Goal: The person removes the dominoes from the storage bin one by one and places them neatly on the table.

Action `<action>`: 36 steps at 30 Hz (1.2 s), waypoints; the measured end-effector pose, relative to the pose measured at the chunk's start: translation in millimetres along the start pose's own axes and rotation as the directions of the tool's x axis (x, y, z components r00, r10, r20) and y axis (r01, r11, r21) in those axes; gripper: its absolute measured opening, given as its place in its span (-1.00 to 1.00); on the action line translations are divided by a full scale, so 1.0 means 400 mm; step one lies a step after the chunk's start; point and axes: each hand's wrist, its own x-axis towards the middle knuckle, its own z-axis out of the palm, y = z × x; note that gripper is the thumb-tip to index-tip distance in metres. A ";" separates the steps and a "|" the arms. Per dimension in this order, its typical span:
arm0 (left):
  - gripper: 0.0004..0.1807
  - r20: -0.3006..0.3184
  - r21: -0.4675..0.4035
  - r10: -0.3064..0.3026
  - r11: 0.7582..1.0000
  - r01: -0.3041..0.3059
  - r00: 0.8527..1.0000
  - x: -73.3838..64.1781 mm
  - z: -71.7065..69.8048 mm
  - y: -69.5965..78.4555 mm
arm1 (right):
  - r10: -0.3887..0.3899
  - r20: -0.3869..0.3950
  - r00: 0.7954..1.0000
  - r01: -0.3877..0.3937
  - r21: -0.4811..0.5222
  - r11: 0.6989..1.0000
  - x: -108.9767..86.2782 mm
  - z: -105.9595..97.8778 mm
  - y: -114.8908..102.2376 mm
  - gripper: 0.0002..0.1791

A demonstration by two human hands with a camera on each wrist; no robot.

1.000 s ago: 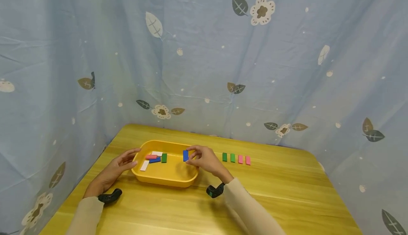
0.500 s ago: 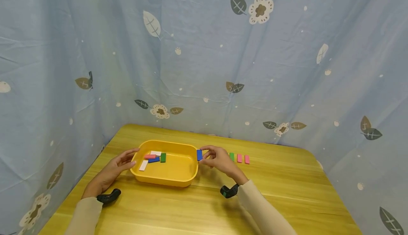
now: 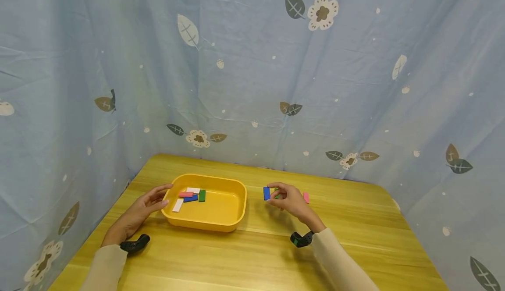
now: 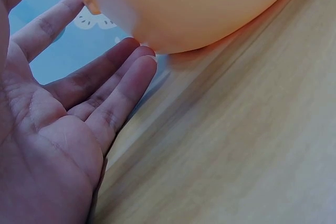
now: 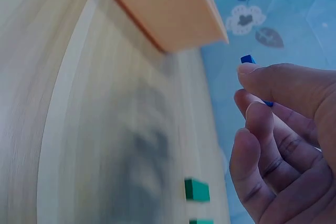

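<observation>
My right hand [image 3: 291, 200] pinches a blue rectangular block [image 3: 266, 193] between thumb and fingers, above the table to the right of a yellow tray [image 3: 205, 226]. In the right wrist view only small parts of the blue block [image 5: 247, 59] show past the thumb. Fairly straight fingers of my left hand [image 3: 138, 210] touch the tray's left end; the left wrist view has its fingertips against the outer wall [image 4: 194, 14]. Inside the tray, towards its left, lie white blocks [image 3: 178, 205], a pink block [image 3: 186, 194], a blue block [image 3: 191, 198] and a green block [image 3: 202, 196].
A row of blocks lies right of the tray, partly hidden by my right hand; a pink block [image 3: 306, 197] shows there. Two green blocks, one nearer [image 5: 197, 190], appear in the right wrist view. A patterned blue curtain [image 3: 252, 85] stands behind the wooden table [image 3: 205, 260].
My right hand has carried the blue block from over the tray, past its right rim, to just left of the row of blocks. The left hand and tray have stayed in place.
</observation>
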 end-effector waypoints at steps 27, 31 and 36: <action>-0.37 0.009 0.006 -0.025 1.000 0.025 1.000 0.001 -0.001 0.007 | 0.195 -0.196 0.961 -0.197 0.008 0.980 -0.112 -0.175 0.193 -0.42; -0.37 0.010 -0.001 -0.026 1.000 0.026 1.000 0.001 0.000 0.008 | 0.195 -0.200 0.960 -0.199 0.001 0.980 -0.122 -0.198 0.221 -0.44; -0.37 0.013 -0.002 -0.022 1.000 0.022 1.000 0.003 0.002 0.009 | 0.182 -0.198 0.963 -0.191 -0.028 0.981 -0.132 -0.226 0.243 -0.40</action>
